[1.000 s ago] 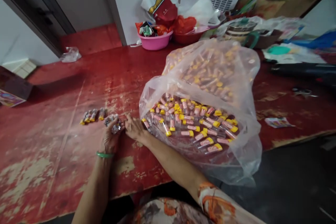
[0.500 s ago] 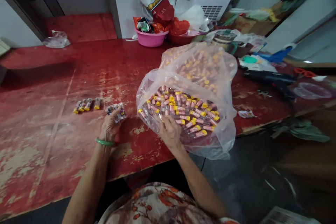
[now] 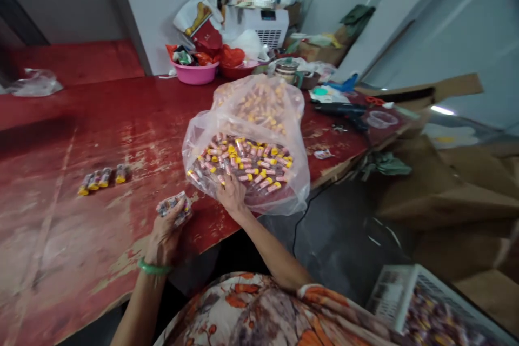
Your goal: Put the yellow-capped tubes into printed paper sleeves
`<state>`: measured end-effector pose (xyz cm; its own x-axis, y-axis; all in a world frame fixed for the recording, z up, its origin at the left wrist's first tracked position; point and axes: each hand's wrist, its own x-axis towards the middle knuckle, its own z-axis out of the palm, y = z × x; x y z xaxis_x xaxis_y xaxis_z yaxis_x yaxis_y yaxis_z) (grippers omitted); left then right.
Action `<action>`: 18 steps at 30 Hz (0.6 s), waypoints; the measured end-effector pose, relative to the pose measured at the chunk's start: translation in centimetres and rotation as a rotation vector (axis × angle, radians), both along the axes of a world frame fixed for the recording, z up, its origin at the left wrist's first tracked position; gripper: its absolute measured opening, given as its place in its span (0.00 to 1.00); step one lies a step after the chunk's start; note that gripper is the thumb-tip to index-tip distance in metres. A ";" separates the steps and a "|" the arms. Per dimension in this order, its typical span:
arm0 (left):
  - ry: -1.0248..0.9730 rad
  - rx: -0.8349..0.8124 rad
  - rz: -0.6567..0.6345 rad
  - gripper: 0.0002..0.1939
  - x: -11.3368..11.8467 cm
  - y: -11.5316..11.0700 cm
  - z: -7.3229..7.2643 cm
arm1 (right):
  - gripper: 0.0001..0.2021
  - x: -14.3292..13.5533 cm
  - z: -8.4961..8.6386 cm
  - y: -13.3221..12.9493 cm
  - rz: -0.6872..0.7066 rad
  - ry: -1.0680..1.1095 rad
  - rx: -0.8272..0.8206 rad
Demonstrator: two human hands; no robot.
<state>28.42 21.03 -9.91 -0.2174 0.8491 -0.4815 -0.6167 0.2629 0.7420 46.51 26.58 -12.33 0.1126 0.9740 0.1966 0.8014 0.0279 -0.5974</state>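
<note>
My left hand [image 3: 169, 227], with a green bangle at its wrist, is closed around a small stack of printed plastic packets [image 3: 175, 206]. It hovers over the table's near edge, to the left of a clear plastic bag [image 3: 298, 184]. Many small clear tubes with yellow caps [image 3: 265, 184] fill the bag's open mouth. My right hand [image 3: 233, 193] reaches in at the front, its bent fingers together on a yellow-capped tube [image 3: 221, 178]; the fingertips are partly hidden. Several filled tubes [image 3: 104, 177] lie in a row on the table at left.
The red table [image 3: 101, 238] has worn patches. Behind the bag stand a pink basin [image 3: 197, 74] and a jar [image 3: 287, 70]. A heat gun [image 3: 340, 109] lies at right, near a loose packet [image 3: 323, 154]. A crate of wrapped items [image 3: 405, 292] sits low right, below cardboard [image 3: 430, 184].
The view has turned to the right, bringing the crate into sight. My left hand has drawn nearer my body with the packets. My right hand stays at the tubes in the bag.
</note>
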 end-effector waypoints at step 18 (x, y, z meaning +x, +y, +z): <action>-0.129 0.030 0.160 0.11 2.2 -4.4 3.9 | 0.17 -4.1 5.3 -6.5 0.345 1.517 -0.203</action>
<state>30.64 16.64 -6.06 -0.2886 0.8234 -0.4887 -0.7391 0.1329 0.6604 42.45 20.03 -7.05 -0.1487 0.9886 -0.0217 -0.5551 -0.1016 -0.8256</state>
